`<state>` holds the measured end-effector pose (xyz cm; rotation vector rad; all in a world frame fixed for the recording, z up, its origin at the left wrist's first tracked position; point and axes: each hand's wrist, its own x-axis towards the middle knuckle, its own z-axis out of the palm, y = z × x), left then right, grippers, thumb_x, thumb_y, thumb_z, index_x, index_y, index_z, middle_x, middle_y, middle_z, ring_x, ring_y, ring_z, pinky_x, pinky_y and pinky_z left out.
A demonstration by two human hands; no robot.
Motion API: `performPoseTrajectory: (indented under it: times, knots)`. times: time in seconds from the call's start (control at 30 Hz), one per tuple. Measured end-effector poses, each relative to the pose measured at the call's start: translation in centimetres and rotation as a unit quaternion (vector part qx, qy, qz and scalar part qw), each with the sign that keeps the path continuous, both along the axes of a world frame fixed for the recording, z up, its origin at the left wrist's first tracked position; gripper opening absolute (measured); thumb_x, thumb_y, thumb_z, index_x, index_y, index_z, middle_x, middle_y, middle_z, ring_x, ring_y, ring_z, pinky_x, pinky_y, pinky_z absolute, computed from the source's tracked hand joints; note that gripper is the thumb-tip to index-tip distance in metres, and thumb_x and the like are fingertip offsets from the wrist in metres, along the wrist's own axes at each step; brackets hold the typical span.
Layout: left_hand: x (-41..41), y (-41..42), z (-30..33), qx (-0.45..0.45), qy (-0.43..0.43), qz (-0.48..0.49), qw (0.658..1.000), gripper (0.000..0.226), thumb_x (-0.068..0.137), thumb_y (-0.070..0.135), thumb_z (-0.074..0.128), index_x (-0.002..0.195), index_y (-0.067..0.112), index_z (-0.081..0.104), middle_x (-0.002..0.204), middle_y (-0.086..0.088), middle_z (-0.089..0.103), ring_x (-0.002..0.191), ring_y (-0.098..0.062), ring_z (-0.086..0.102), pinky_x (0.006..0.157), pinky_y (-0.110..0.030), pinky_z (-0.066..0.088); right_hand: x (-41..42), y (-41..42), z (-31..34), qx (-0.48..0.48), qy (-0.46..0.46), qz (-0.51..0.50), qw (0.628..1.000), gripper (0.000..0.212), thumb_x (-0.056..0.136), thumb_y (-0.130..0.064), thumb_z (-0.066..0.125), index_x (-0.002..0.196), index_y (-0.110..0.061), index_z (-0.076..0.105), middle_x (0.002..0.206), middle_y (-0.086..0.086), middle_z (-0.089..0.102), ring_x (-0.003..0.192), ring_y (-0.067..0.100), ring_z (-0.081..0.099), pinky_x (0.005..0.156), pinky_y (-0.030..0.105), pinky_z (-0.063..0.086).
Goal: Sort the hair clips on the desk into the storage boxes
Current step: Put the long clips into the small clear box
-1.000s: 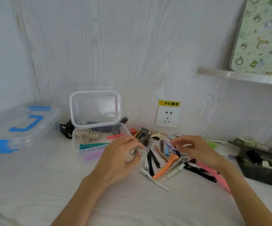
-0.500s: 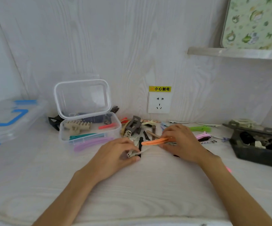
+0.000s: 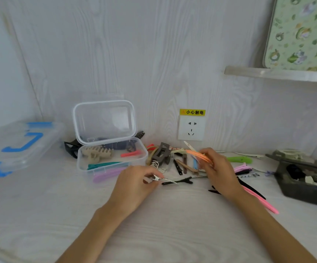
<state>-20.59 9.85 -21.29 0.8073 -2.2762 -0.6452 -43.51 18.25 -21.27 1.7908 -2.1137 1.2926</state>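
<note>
Pickup step was mid-way: left hand [image 3: 134, 184] pinched a silver clip [image 3: 166, 179] low over the desk [image 3: 172, 234], right hand [image 3: 217, 170] gripped an orange clip [image 3: 196, 155] lifted above the loose pile [image 3: 180, 165]. Clear box [image 3: 112, 158] sat open, far left of the pile. Next move likely called for carrying both leftward and dropping them in.

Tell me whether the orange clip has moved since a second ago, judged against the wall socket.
Yes. The orange clip, held in the right hand, has risen from the pile on the desk to just below the wall socket.
</note>
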Motion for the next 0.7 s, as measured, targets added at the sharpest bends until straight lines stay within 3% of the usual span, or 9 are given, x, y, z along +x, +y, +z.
performPoseTrajectory:
  times: [0.13, 0.2, 0.3, 0.4, 0.47, 0.53, 0.6, 0.7]
  knots:
    - [-0.2, 0.4, 0.1, -0.078, 0.082, -0.030, 0.993, 0.024, 0.076, 0.022, 0.075, 0.095, 0.036, 0.072, 0.089, 0.019, 0.073, 0.074, 0.004, 0.065, 0.072, -0.024, 0.055, -0.1, 0.0, -0.8, 0.012, 0.005, -0.045, 0.999, 0.014, 0.095, -0.037, 0.040, 0.101, -0.027, 0.049, 0.060, -0.003, 0.051, 0.052, 0.009, 0.046, 0.048, 0.025, 0.033]
    - [0.2, 0.2, 0.8, -0.131, 0.164, -0.015, 0.978, 0.029, 0.075, 0.017, 0.077, 0.099, 0.032, 0.072, 0.093, 0.016, 0.073, 0.079, 0.003, 0.065, 0.073, -0.023, 0.055, 0.0, 0.0, -0.5, -0.001, 0.005, -0.064, 0.998, 0.018, 0.095, -0.039, 0.037, 0.101, -0.025, 0.047, 0.061, -0.002, 0.052, 0.052, 0.014, 0.049, 0.048, 0.028, 0.035]
    - [1.8, -0.9, 2.0, -0.177, 0.287, 0.107, 0.935, 0.020, 0.078, 0.017, 0.072, 0.096, 0.024, 0.072, 0.092, 0.014, 0.071, 0.083, 0.002, 0.065, 0.076, -0.015, 0.050, 1.1, -0.5, 0.9, -0.050, -0.038, -0.064, 0.996, 0.023, 0.094, -0.041, 0.035, 0.099, -0.022, 0.047, 0.057, -0.004, 0.044, 0.050, 0.016, 0.045, 0.048, 0.035, 0.040]
    - [3.7, -2.5, 2.7, -0.096, 0.291, 0.303, 0.902, 0.014, 0.078, 0.020, 0.069, 0.087, 0.030, 0.070, 0.080, 0.008, 0.070, 0.076, -0.014, 0.064, 0.067, -0.026, 0.046, 4.3, -2.7, 2.5, -0.048, -0.012, 0.003, 0.999, 0.012, 0.097, -0.027, 0.040, 0.106, -0.023, 0.048, 0.055, -0.007, 0.044, 0.047, 0.011, 0.042, 0.048, 0.037, 0.041]
    - [4.4, -3.4, 2.3, -0.050, 0.227, 0.373, 0.898, 0.015, 0.077, 0.017, 0.067, 0.084, 0.030, 0.069, 0.075, -0.001, 0.069, 0.074, -0.027, 0.063, 0.066, -0.028, 0.042, 7.3, -4.9, 3.4, -0.028, 0.021, 0.074, 0.997, 0.021, 0.095, -0.013, 0.042, 0.114, -0.022, 0.050, 0.069, -0.009, 0.053, 0.061, 0.014, 0.051, 0.062, 0.036, 0.042]
    - [4.7, -3.8, 1.9, -0.058, 0.183, 0.383, 0.903, 0.015, 0.080, 0.012, 0.062, 0.087, 0.021, 0.072, 0.072, -0.009, 0.068, 0.075, -0.034, 0.060, 0.078, -0.035, 0.044, 10.1, -7.5, 4.0, 0.006, 0.095, 0.114, 0.989, 0.031, 0.092, -0.008, 0.043, 0.119, -0.021, 0.049, 0.091, -0.005, 0.058, 0.085, 0.018, 0.052, 0.080, 0.032, 0.034]
    - [4.8, -4.0, 1.8, -0.056, 0.171, 0.391, 0.903, 0.023, 0.085, 0.008, 0.054, 0.098, 0.015, 0.072, 0.078, -0.014, 0.070, 0.082, -0.035, 0.060, 0.095, -0.042, 0.039, 12.1, -9.7, 4.2, 0.066, 0.138, 0.143, 0.978, 0.034, 0.089, -0.011, 0.044, 0.121, -0.023, 0.047, 0.110, -0.004, 0.058, 0.102, 0.017, 0.047, 0.093, 0.031, 0.026]
    - [4.9, -4.0, 2.0, -0.060, 0.200, 0.397, 0.894, 0.035, 0.085, 0.003, 0.047, 0.111, 0.014, 0.068, 0.099, -0.014, 0.071, 0.097, -0.034, 0.060, 0.101, -0.047, 0.038, 13.1, -11.4, 4.5, 0.160, 0.139, 0.144, 0.967, 0.039, 0.086, -0.024, 0.050, 0.125, -0.024, 0.050, 0.122, -0.003, 0.056, 0.118, 0.016, 0.041, 0.111, 0.034, 0.013]
